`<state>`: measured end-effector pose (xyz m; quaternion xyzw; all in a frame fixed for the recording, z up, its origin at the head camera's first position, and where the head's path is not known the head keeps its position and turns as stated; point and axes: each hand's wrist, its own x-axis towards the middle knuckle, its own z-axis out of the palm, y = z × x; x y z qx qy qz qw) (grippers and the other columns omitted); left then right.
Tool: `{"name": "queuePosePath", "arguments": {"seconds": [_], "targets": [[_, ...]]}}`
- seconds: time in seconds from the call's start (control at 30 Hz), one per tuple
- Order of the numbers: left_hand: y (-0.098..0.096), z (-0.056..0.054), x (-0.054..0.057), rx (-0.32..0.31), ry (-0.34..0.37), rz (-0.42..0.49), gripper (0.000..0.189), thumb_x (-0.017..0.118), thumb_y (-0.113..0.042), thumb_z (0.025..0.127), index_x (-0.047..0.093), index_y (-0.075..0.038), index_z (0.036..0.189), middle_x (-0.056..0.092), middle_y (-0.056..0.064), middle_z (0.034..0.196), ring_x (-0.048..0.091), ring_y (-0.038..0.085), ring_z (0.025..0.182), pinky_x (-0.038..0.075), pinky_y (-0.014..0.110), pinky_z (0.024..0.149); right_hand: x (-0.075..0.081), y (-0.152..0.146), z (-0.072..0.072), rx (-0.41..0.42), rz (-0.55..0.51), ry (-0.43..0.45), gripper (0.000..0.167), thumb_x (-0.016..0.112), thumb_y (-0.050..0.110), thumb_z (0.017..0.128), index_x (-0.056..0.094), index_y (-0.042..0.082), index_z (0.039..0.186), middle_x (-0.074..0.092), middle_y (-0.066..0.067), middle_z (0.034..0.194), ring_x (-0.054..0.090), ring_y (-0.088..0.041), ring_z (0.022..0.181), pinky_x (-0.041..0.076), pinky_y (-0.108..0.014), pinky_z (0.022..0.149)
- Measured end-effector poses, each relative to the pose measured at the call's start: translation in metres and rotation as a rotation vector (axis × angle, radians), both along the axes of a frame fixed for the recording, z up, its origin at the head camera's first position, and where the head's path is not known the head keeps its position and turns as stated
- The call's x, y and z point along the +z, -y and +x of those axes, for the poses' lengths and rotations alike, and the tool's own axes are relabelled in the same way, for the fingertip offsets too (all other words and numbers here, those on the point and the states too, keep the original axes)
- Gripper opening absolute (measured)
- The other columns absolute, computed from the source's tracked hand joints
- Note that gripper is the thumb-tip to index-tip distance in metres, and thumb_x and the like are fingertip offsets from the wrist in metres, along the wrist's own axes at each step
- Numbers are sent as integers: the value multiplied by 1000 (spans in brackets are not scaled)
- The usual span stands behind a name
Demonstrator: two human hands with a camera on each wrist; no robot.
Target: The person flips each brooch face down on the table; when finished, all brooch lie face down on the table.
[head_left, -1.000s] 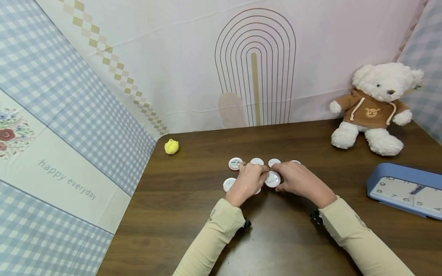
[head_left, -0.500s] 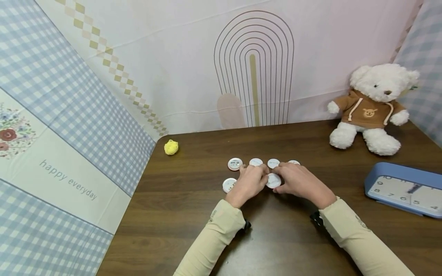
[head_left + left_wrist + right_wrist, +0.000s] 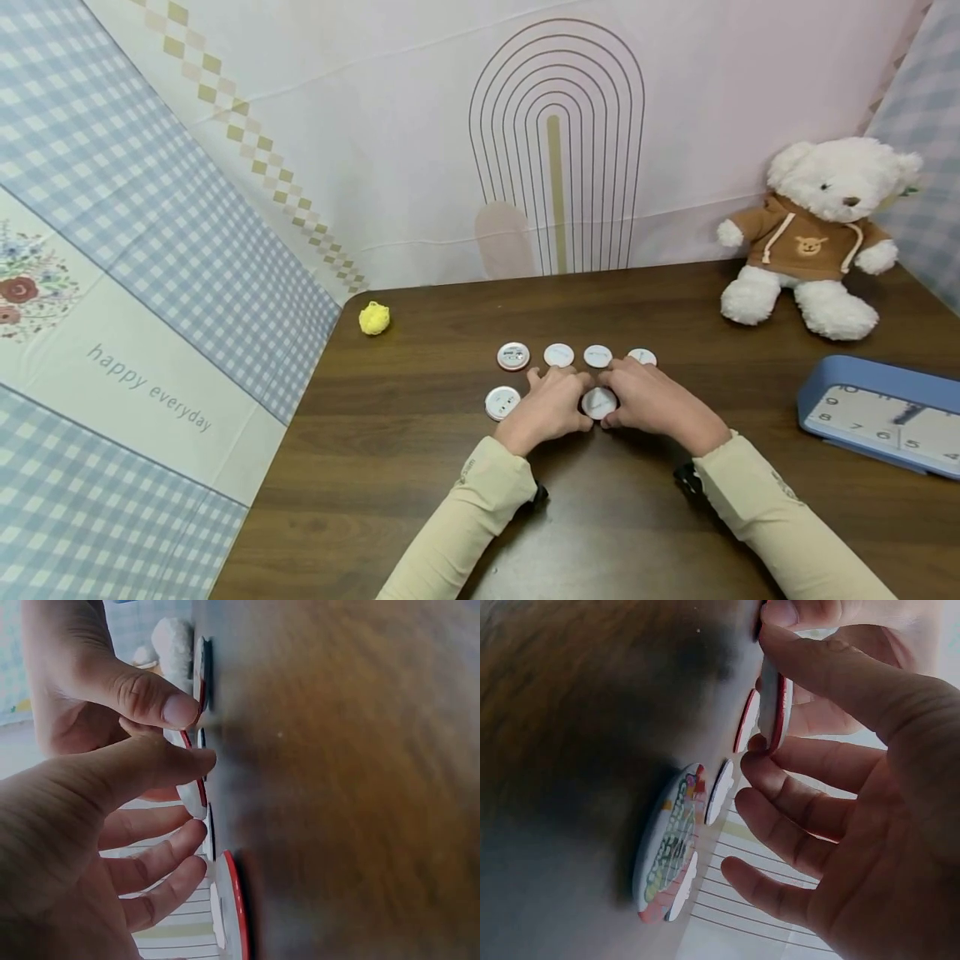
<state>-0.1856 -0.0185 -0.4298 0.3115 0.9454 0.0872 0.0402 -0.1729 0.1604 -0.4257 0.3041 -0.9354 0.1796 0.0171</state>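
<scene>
Both hands hold one round white button badge [image 3: 599,404] between them, its pale side up in the head view. My left hand [image 3: 551,402] has its thumb and fingertips at the badge's left edge. On the opposite edge are the thumb and fingers of my right hand [image 3: 647,396]. In the right wrist view the held badge [image 3: 777,712] shows a red rim and stands tilted. Behind the hands lie a row of badges, among them one with a printed or metal back [image 3: 513,357] and a plain white one [image 3: 558,355]. Another badge [image 3: 502,403] lies left of my left hand.
A badge with a colourful printed face [image 3: 671,840] lies beside my right hand. A yellow scrunched ball [image 3: 374,318] is at the table's back left. A white teddy bear [image 3: 817,242] sits at the back right, with a blue clock [image 3: 885,412] in front of it.
The held badge has moved slightly toward the person, with both hands lowering around it. My left thumb has come to its near left edge. The badges in the back row stay put.
</scene>
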Motion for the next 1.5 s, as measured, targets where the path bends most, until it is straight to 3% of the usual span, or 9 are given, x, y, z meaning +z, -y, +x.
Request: {"name": "queuePosePath", "arguments": {"seconds": [0.13, 0.37, 0.67, 0.93, 1.17, 1.5], "targets": [[-2, 1, -1, 5, -12, -16, 30, 86, -33, 77, 71, -20, 100, 63, -5, 96, 59, 19, 96, 35, 45, 84, -1, -1, -1, 13, -7, -3, 33, 90, 19, 64, 71, 8, 88, 60, -2, 85, 55, -23, 78, 46, -42, 67], [-2, 2, -3, 13, 14, -71, 43, 85, -40, 79, 73, -22, 117, 60, -3, 103, 54, 20, 104, 34, 46, 88, -2, -2, -1, -3, 52, 51, 35, 93, 25, 66, 71, 10, 88, 57, -1, 82, 54, -23, 75, 45, -46, 66], [-3, 2, -2, 3, 50, -78, 41, 82, -36, 83, 72, -24, 121, 59, -2, 106, 53, 20, 106, 34, 50, 91, -2, -2, 2, -54, 74, 114, 32, 92, 24, 69, 71, 10, 89, 57, 1, 81, 54, -22, 77, 41, -53, 72], [-3, 1, -1, 5, 57, -77, 42, 81, -35, 84, 71, -23, 123, 59, -2, 108, 53, 22, 109, 34, 51, 93, -1, -1, 0, -62, 85, 120, 30, 92, 23, 70, 68, 11, 83, 57, 2, 78, 54, -18, 73, 40, -51, 70], [-2, 1, 2, 4, 64, -72, 38, 78, -32, 88, 71, -22, 124, 58, -2, 105, 53, 23, 107, 34, 53, 94, 1, 0, 1, -91, 103, 127, 29, 91, 25, 71, 67, 13, 81, 56, 3, 78, 53, -21, 76, 38, -56, 75], [-1, 0, 1, -2, 64, -68, 36, 76, -30, 90, 71, -21, 125, 59, -1, 106, 54, 24, 107, 33, 54, 95, -3, -1, 2, -93, 94, 91, 29, 90, 24, 72, 63, 14, 74, 53, 4, 75, 52, -20, 73, 38, -55, 74]]}}
